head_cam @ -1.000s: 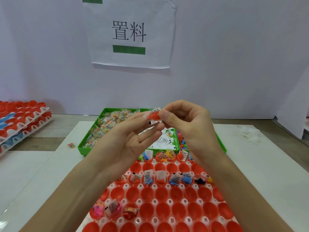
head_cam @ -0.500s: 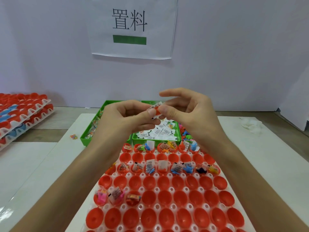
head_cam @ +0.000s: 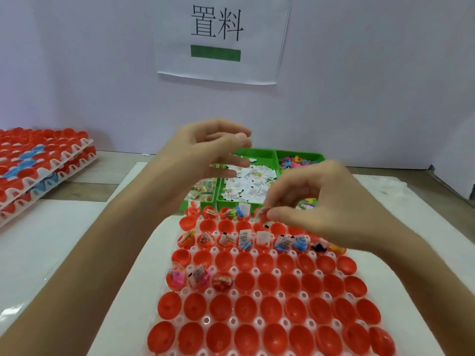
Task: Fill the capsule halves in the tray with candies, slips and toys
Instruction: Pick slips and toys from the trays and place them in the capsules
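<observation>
Backdrop: a pale wall (head_cam: 102, 73) with a paper sign (head_cam: 218, 39) taped up. Beneath it lies a white mat (head_cam: 77, 240) on a wooden table.
Tray: the tray (head_cam: 232, 294) lies under both forearms, and its red capsule halves (head_cam: 267, 307) sit mouth-up so things can be dropped straight in.
Right hand: our right hand (head_cam: 323, 204) pinches a small item (head_cam: 263, 214) between thumb and forefinger. It is too blurred to name. It hangs over the far rows, which we judge to be about where it will go.
Left hand: our left hand (head_cam: 203, 150) is raised beyond and left of the right one. Its fingers are loosely curled and apart, and we see nothing in them through the blur.
Supply: the green bin (head_cam: 259, 155) sits just beyond both hands, within easy reach. Candies (head_cam: 203, 191) lie below the left hand, slips (head_cam: 246, 186) between the hands and toys (head_cam: 298, 160) past the right knuckles.
Progress: the row just this side of the right fingertips is filled. Most halves nearer our wrists are bare, so we judge this early work.
Aside: stacked trays (head_cam: 38, 160) wait far left of the left arm.
</observation>
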Tool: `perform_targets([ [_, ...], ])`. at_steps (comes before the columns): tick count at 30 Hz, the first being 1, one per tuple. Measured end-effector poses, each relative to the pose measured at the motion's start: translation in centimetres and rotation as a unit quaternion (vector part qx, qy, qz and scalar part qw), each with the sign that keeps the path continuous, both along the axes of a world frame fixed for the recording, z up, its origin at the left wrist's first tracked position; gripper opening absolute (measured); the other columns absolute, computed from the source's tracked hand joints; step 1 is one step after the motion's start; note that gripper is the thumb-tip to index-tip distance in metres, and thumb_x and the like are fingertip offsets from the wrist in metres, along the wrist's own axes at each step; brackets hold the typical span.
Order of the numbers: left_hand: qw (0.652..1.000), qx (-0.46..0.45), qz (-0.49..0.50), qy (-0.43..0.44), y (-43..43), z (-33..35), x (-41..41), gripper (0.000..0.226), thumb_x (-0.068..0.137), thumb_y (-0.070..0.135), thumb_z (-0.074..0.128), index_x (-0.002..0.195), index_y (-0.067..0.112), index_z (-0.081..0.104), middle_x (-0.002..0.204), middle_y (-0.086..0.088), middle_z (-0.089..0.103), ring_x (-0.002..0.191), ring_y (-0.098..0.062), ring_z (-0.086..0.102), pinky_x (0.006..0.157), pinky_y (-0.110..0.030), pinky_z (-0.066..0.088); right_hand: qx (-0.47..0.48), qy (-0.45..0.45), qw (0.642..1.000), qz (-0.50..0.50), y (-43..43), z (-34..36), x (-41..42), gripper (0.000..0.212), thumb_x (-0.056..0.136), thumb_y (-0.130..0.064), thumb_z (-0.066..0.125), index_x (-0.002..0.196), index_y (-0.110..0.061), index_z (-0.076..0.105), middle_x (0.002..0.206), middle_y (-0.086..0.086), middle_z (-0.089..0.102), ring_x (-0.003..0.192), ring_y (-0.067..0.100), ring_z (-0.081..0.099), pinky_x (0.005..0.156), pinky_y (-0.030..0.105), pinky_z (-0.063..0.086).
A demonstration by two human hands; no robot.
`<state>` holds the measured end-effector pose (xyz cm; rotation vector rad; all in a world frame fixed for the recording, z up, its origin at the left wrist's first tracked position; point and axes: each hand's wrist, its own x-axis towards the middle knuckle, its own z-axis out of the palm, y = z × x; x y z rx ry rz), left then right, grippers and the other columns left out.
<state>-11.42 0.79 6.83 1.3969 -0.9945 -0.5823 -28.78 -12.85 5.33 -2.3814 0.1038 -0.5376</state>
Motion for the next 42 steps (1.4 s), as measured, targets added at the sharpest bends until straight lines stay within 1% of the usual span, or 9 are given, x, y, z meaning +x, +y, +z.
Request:
perform_targets([
  [2, 0.999, -0.028, 0.02, 0.021, 0.4, 0.5, 0.3, 0.012, 0.088, 0.026, 0.067, 0.098, 0.023, 0.072, 0.105, 0.001, 0.077, 0.089, -0.018, 0.075, 0.072, -0.026, 0.058, -0.018, 0.054, 0.998, 0.025, 1.5, -2.0, 0.0, 0.014, 0.079, -0.006, 0.081, 0.082, -0.019, 0.078, 0.076, -0.01, 0.075, 0.071, 0.005, 0.072, 0.068, 0.016, 0.055],
  [5, 0.997, -0.057, 0.039, 0.028, 0.9, 0.9, 0.4, 0.011, 0.097, 0.017, 0.062, 0.093, 0.023, 0.071, 0.1, 0.002, 0.077, 0.083, -0.016, 0.074, 0.069, -0.026, 0.057, -0.063, 0.099, 0.992, 0.039, 2.9, -4.4, 0.3, 0.01, 0.081, -0.009, 0.078, 0.084, -0.018, 0.078, 0.078, -0.01, 0.074, 0.075, 0.005, 0.068, 0.07, 0.018, 0.054],
  [11, 0.994, -0.091, 0.053, 0.036, 1.4, 1.6, 0.3, 0.017, 0.098, 0.014, 0.059, 0.089, 0.023, 0.07, 0.093, 0.004, 0.075, 0.076, -0.015, 0.07, 0.067, -0.024, 0.055, -0.107, 0.147, 0.983, 0.027, 3.7, -5.7, 0.5, 0.008, 0.084, -0.016, 0.074, 0.088, -0.022, 0.076, 0.085, -0.013, 0.073, 0.082, 0.003, 0.065, 0.077, 0.026, 0.053],
  [19, 0.992, -0.097, 0.068, 0.035, 1.2, 1.5, 0.7, 0.015, 0.098, 0.014, 0.059, 0.091, 0.022, 0.07, 0.093, 0.004, 0.075, 0.075, -0.014, 0.069, 0.066, -0.023, 0.055, -0.122, 0.208, 0.97, 0.042, 3.7, -5.0, 0.7, 0.007, 0.086, -0.017, 0.074, 0.089, -0.023, 0.077, 0.086, -0.011, 0.071, 0.081, 0.001, 0.063, 0.073, 0.017, 0.052],
  [24, 0.991, -0.104, 0.071, 0.036, 1.1, 1.3, 0.9, 0.016, 0.097, 0.014, 0.059, 0.089, 0.023, 0.07, 0.092, 0.004, 0.075, 0.074, -0.014, 0.069, 0.065, -0.022, 0.055, -0.15, 0.238, 0.958, 0.057, 4.3, -4.9, 1.6, 0.009, 0.086, -0.015, 0.071, 0.089, -0.022, 0.077, 0.085, -0.008, 0.066, 0.077, 0.005, 0.059, 0.072, 0.022, 0.051],
  [27, 0.991, -0.108, 0.074, 0.037, 1.2, 1.3, 1.2, 0.017, 0.097, 0.013, 0.06, 0.088, 0.023, 0.07, 0.091, 0.004, 0.075, 0.073, -0.013, 0.069, 0.064, -0.021, 0.054, -0.147, 0.246, 0.956, 0.061, 4.2, -4.8, 1.8, 0.008, 0.088, -0.016, 0.072, 0.091, -0.021, 0.078, 0.089, -0.007, 0.065, 0.076, 0.003, 0.056, 0.069, 0.019, 0.049],
  [33, 0.989, -0.113, 0.089, 0.045, 1.5, 1.4, 2.0, 0.018, 0.097, 0.012, 0.059, 0.088, 0.022, 0.071, 0.092, 0.003, 0.075, 0.073, -0.015, 0.069, 0.066, -0.023, 0.054, -0.096, 0.248, 0.961, 0.079, 3.4, -4.9, 1.6, 0.009, 0.09, -0.02, 0.073, 0.095, -0.021, 0.08, 0.09, -0.006, 0.069, 0.08, 0.007, 0.063, 0.075, 0.029, 0.053],
  [37, 0.988, -0.103, 0.101, 0.048, 1.4, 1.3, 2.4, 0.015, 0.098, 0.012, 0.059, 0.091, 0.021, 0.07, 0.091, 0.004, 0.075, 0.075, -0.014, 0.07, 0.069, -0.024, 0.055, -0.056, 0.216, 0.973, 0.065, 3.1, -5.3, 1.5, 0.004, 0.084, -0.018, 0.079, 0.086, -0.02, 0.076, 0.082, -0.007, 0.072, 0.078, 0.007, 0.066, 0.073, 0.03, 0.056],
  [42, 0.987, -0.103, 0.108, 0.054, 1.5, 1.2, 2.6, 0.014, 0.098, 0.012, 0.059, 0.092, 0.02, 0.07, 0.091, 0.004, 0.075, 0.074, -0.014, 0.07, 0.067, -0.023, 0.056, -0.022, 0.226, 0.971, 0.077, 2.6, -5.4, 1.8, 0.008, 0.082, -0.017, 0.082, 0.08, -0.019, 0.075, 0.076, -0.006, 0.073, 0.071, 0.007, 0.068, 0.069, 0.028, 0.058],
])
